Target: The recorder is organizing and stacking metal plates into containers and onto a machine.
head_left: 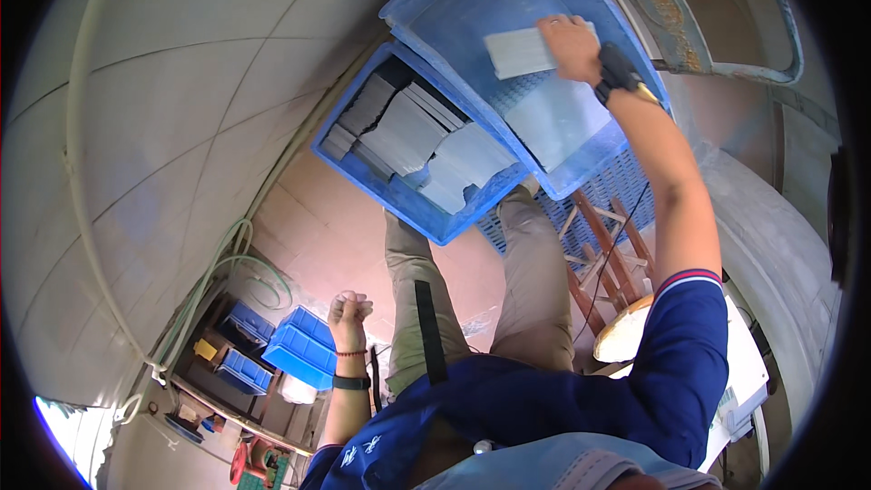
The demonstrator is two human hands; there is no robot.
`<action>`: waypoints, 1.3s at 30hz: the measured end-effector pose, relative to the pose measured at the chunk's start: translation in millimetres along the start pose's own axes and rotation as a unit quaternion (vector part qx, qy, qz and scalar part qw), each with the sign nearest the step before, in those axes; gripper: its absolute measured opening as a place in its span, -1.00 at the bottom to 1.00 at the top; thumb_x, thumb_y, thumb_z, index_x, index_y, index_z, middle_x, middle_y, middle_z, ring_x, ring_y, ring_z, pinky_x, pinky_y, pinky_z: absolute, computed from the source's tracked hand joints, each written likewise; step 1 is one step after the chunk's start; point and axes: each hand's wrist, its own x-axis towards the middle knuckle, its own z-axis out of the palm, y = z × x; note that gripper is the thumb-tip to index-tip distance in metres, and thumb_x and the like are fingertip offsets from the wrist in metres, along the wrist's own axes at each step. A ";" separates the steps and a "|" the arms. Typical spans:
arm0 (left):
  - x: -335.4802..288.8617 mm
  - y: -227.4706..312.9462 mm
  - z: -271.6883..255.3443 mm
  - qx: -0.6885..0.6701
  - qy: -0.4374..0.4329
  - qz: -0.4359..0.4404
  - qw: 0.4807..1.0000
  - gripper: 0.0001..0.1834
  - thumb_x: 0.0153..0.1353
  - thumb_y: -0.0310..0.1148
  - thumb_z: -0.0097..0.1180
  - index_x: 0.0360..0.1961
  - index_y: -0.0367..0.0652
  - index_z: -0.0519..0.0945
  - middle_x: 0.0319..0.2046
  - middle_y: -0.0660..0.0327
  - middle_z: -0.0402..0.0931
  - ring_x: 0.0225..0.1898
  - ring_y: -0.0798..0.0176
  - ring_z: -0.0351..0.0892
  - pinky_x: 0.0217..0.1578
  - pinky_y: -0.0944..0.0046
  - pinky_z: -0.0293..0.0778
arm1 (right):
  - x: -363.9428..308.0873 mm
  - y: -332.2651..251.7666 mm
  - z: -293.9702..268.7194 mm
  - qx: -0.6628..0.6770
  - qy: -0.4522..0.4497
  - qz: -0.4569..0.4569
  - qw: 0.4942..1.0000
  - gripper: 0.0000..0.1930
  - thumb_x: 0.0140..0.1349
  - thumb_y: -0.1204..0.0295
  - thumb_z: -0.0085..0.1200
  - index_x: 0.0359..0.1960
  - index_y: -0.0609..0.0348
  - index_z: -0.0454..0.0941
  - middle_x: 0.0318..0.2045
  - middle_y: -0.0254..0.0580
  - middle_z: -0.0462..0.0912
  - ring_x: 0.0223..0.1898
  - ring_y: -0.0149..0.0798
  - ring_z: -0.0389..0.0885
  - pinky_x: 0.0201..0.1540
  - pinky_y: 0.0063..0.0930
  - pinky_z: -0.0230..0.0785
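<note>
My right hand point(570, 47), with a dark device strapped at its wrist, reaches far forward over a large blue plastic crate point(454, 14). Its fingers are closed on the end of a pale grey rectangular slab point(517, 53), held flat above the crate's floor. A broad pale patch point(558, 122) shows inside that crate; whether it is more slabs I cannot tell. In front and to the left, a smaller blue crate point(377, 197) holds several rows of grey slabs point(404, 132). Low at my left side, my left hand point(347, 310) is curled closed, with nothing seen in it.
A tiled wall point(190, 82) rises on the left, with a green hose point(263, 263) near its foot. Small blue bins point(304, 345) sit on a shelf at lower left. On the right are a wooden stool frame point(612, 254), a round seat point(624, 331) and a metal frame point(680, 27).
</note>
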 end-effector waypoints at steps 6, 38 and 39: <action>14.5 45.3 69.0 0.088 -0.145 0.076 0.983 -0.73 0.18 -0.36 0.07 -0.12 -0.25 0.42 -0.23 0.09 0.52 -0.22 0.20 0.54 -0.23 0.31 0.47 | -100.7 -7.2 -38.9 0.383 0.074 0.221 0.894 -0.27 -0.39 0.37 0.34 -0.07 0.34 0.30 -0.16 0.00 0.50 -0.06 -0.08 0.47 0.00 -0.26 0.29; 39.9 -12.5 92.9 -0.235 -0.399 -0.097 0.881 -0.12 -0.27 -0.22 0.41 0.11 -0.28 0.29 -0.03 0.08 0.43 -0.06 0.08 0.48 -0.04 0.14 0.45 | -31.6 -23.1 89.8 0.130 0.020 0.111 0.985 -0.83 -0.01 0.36 0.11 -0.39 0.14 0.60 -0.37 -0.06 0.61 -0.30 0.01 0.56 -0.19 -0.20 0.37; 38.7 -16.0 89.1 -0.237 -0.395 -0.096 0.883 -0.12 -0.27 -0.22 0.41 0.11 -0.28 0.29 -0.03 0.08 0.43 -0.06 0.08 0.48 -0.04 0.14 0.45 | -24.8 -22.3 96.8 0.103 0.020 0.039 0.994 -0.84 -0.03 0.36 0.10 -0.42 0.12 0.60 -0.41 -0.07 0.61 -0.31 -0.01 0.56 -0.18 -0.21 0.36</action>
